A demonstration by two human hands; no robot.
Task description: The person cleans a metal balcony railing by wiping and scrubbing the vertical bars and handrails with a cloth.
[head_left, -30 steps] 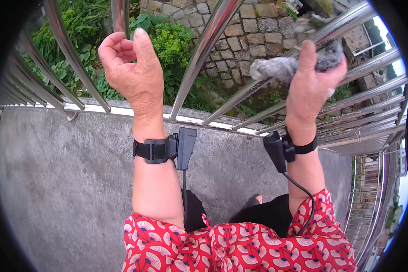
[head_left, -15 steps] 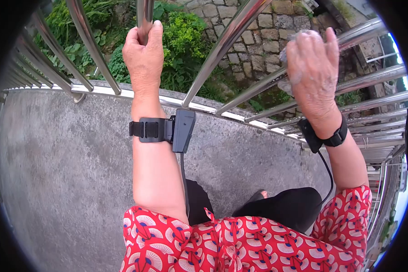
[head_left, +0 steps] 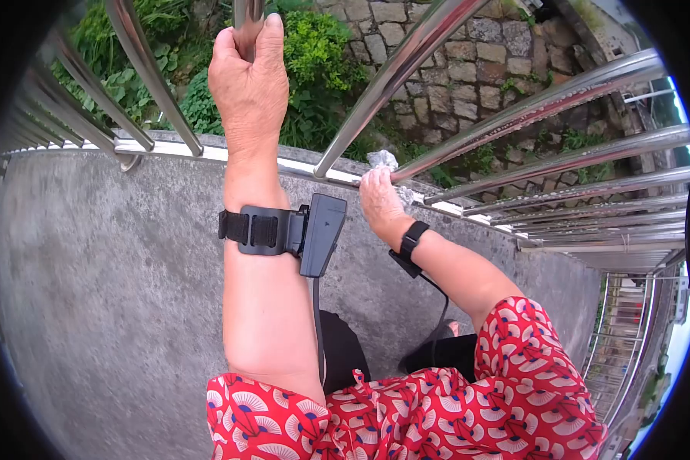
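My left hand [head_left: 249,84] is wrapped round an upright metal railing bar [head_left: 248,34], thumb along its near side. Lower and to the right, my right hand [head_left: 381,198] is closed round the foot of another shiny bar [head_left: 513,119], close to the bottom rail. A crumpled, wet-looking grey-white wad [head_left: 382,159] pokes out past its fingers; I cannot make out whether it is a rag or something else. Whitish droplets or suds dot that bar above the hand. Each wrist wears a black strap with a small box and a cable.
More railing bars [head_left: 149,73] stand to both sides, joined by a bottom rail [head_left: 291,165]. Beneath me lies a grey concrete floor [head_left: 115,291]. Beyond the railing are green plants [head_left: 314,57] and a stone-paved slope [head_left: 467,69].
My right hand has slid down its bar with the wad, from high on the right to the bar's foot. My left hand keeps its hold on the other bar.
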